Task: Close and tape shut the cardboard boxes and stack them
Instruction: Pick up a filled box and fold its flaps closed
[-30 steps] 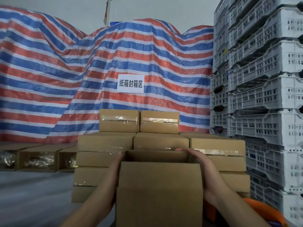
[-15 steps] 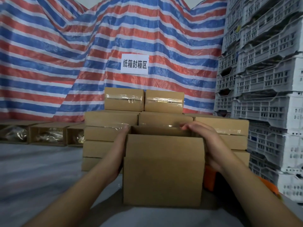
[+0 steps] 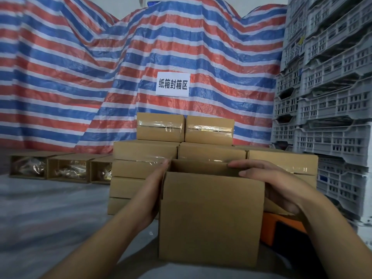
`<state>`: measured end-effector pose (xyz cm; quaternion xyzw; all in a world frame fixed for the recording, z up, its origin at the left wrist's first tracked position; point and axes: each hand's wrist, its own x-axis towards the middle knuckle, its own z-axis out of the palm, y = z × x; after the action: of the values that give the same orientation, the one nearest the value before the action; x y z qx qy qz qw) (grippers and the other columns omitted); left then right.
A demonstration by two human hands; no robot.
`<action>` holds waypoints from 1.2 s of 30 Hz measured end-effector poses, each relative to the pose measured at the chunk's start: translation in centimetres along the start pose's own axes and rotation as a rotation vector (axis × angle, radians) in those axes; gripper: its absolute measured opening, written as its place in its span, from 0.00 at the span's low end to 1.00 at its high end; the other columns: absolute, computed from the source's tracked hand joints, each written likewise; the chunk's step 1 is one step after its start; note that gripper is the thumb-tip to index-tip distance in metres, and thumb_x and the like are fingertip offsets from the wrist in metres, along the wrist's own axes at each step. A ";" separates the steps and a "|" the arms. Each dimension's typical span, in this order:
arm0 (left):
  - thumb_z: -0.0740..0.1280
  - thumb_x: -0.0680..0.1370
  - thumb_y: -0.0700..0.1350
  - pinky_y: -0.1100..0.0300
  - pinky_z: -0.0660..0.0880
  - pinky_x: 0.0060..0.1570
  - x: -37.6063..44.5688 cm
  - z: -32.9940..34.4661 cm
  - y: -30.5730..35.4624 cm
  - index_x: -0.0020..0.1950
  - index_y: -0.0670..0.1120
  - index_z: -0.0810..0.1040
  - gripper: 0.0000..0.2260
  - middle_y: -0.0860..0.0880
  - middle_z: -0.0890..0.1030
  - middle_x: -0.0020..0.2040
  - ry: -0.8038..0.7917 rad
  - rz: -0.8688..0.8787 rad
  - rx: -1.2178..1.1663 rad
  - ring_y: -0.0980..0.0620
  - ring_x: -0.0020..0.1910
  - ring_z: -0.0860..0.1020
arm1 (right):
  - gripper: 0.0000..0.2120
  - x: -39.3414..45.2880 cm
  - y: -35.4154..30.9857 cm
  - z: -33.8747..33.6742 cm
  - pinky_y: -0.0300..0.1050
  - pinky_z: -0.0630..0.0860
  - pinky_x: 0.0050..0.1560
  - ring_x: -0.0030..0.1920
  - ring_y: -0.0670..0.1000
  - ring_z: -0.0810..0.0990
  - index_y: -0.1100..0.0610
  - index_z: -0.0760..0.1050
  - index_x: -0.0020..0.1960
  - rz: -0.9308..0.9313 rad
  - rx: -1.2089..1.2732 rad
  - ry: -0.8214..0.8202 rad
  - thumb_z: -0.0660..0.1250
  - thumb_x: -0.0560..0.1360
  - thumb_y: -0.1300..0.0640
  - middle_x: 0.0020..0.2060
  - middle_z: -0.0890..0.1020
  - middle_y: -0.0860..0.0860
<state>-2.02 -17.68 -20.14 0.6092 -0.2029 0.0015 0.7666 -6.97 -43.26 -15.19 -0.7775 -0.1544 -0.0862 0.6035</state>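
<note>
An open cardboard box (image 3: 211, 218) stands in front of me with its top flaps up and its inside hidden. My left hand (image 3: 153, 190) lies flat against its left side, fingertips at the top edge. My right hand (image 3: 277, 186) holds the right side, its fingers curled over the top rim. Right behind it rises a stack of taped shut boxes (image 3: 145, 152), with two smaller taped boxes (image 3: 160, 127) on top.
Three open boxes (image 3: 66, 168) with shiny wrapped contents lie on the floor at the left. Tall stacks of grey plastic crates (image 3: 332, 117) wall off the right. An orange object (image 3: 281, 220) sits low behind my right wrist. A striped tarp (image 3: 80, 77) with a white sign (image 3: 172, 84) hangs behind.
The open box has gone down and away from me, and its bottom edge now shows. Both hands have stayed on its sides.
</note>
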 end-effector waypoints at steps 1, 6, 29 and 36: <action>0.61 0.71 0.65 0.56 0.76 0.41 0.0 -0.1 0.0 0.39 0.57 0.86 0.18 0.47 0.86 0.44 -0.007 -0.007 -0.002 0.51 0.41 0.85 | 0.27 0.0 0.0 -0.1 0.41 0.81 0.38 0.42 0.48 0.86 0.53 0.82 0.59 0.001 0.000 0.002 0.74 0.60 0.53 0.46 0.87 0.54; 0.64 0.68 0.64 0.54 0.75 0.43 0.2 -0.2 -0.1 0.48 0.49 0.85 0.22 0.44 0.86 0.45 -0.020 -0.037 -0.002 0.49 0.41 0.85 | 0.28 -0.1 0.1 -0.4 0.41 0.81 0.41 0.48 0.50 0.86 0.51 0.82 0.59 0.014 -0.004 -0.017 0.81 0.60 0.55 0.50 0.86 0.50; 0.65 0.78 0.39 0.62 0.75 0.25 -0.3 0.2 0.3 0.46 0.50 0.82 0.08 0.49 0.83 0.31 0.058 -0.020 0.068 0.55 0.27 0.80 | 0.14 2.1 3.4 0.2 0.49 0.72 0.45 0.43 0.55 0.77 0.53 0.82 0.37 -0.264 0.133 0.526 0.65 0.79 0.60 0.36 0.81 0.54; 0.64 0.79 0.39 0.63 0.74 0.25 -0.3 0.1 0.3 0.45 0.50 0.80 0.08 0.49 0.83 0.30 0.055 -0.011 0.066 0.55 0.27 0.80 | 0.10 1.7 4.1 0.8 0.37 0.77 0.30 0.33 0.48 0.83 0.53 0.86 0.41 -0.174 0.062 0.223 0.68 0.77 0.54 0.36 0.86 0.55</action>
<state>-2.37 -17.68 -19.96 0.6352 -0.1784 0.0207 0.7512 -3.98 -43.15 -18.62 -0.7277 -0.1556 -0.2191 0.6310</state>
